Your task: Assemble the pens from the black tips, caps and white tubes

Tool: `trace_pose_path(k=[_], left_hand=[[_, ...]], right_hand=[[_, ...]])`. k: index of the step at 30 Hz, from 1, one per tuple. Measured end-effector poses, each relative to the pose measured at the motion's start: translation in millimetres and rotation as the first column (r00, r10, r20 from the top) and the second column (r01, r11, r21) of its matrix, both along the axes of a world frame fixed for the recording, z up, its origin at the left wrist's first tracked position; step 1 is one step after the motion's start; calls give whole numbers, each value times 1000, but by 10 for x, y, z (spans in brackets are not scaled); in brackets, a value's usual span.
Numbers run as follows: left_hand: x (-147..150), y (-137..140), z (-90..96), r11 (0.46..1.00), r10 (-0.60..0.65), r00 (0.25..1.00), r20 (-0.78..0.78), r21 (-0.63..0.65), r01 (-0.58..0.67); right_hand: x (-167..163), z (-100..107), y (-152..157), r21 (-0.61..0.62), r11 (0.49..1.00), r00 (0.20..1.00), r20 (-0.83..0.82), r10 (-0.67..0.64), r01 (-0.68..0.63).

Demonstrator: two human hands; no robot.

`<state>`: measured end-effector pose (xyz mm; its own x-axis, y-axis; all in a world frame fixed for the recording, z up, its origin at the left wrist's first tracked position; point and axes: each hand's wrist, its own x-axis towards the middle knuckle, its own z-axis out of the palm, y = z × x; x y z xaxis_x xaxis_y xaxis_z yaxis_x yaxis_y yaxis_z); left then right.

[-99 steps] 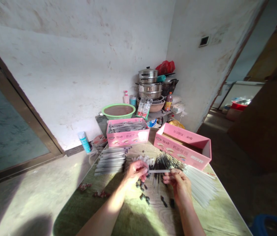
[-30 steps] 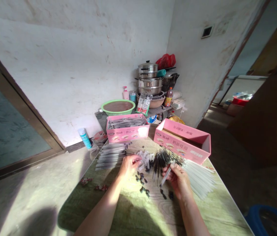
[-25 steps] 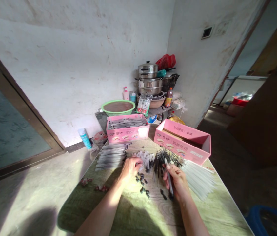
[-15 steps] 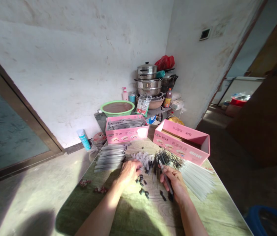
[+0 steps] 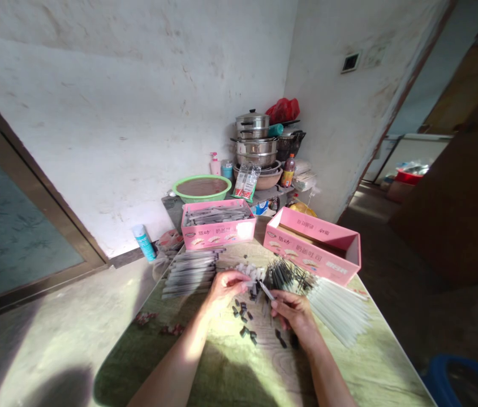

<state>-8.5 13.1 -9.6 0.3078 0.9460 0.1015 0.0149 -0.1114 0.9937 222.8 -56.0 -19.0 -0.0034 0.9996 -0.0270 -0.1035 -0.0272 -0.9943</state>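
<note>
My right hand (image 5: 296, 317) is closed around a pen (image 5: 266, 290), its tip pointing up and to the left. In my left hand (image 5: 227, 288), thumb and fingers pinch a small whitish pen cap (image 5: 248, 283), close to the pen's tip; whether the two touch I cannot tell. Behind my left hand lies a heap of white caps (image 5: 245, 269). Short black plugs (image 5: 244, 331) are scattered between the hands. Dark thin refills (image 5: 280, 273) lie beyond the right hand, and clear pen barrels (image 5: 340, 310) fan out to its right.
Finished-looking pens (image 5: 190, 274) lie in a row at left on the wood-patterned table (image 5: 281, 379). One pink box (image 5: 217, 237) holds many pens; another pink box (image 5: 310, 249) stands to its right. Behind are a green basin (image 5: 202, 198) and stacked pots (image 5: 256, 148).
My left hand has lifted from the cap heap with a cap in its fingers. My right hand has tilted the pen leftward, bringing its tip near the cap.
</note>
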Motion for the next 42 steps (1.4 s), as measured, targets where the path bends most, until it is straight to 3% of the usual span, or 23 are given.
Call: trace_pose_path(k=[7, 18, 28, 31, 35, 38, 42], left_hand=[[-16, -14, 21, 997, 4, 999, -47, 83, 0], [22, 52, -117, 989, -58, 995, -80, 135, 69], [100, -28, -73, 981, -78, 993, -90, 171, 93], [106, -48, -48, 982, -50, 994, -102, 179, 67], [40, -31, 22, 965, 111, 990, -85, 248, -87], [1, -11, 31, 971, 169, 985, -27, 178, -162], [96, -29, -52, 1000, 25, 996, 91, -8, -24]], right_hand=[[-18, -12, 0, -13, 999, 997, 65, 50, -49], [-57, 39, -18, -22, 997, 992, 103, 74, -72], [-36, 32, -25, -35, 998, 989, 138, 58, -53], [-40, 48, -22, -28, 997, 989, 129, 70, -67], [-41, 40, -12, -22, 997, 993, 93, 70, -68], [-29, 4, -3, -14, 998, 994, 85, 62, -61], [-35, -66, 15, -17, 994, 988, 107, 110, -108]])
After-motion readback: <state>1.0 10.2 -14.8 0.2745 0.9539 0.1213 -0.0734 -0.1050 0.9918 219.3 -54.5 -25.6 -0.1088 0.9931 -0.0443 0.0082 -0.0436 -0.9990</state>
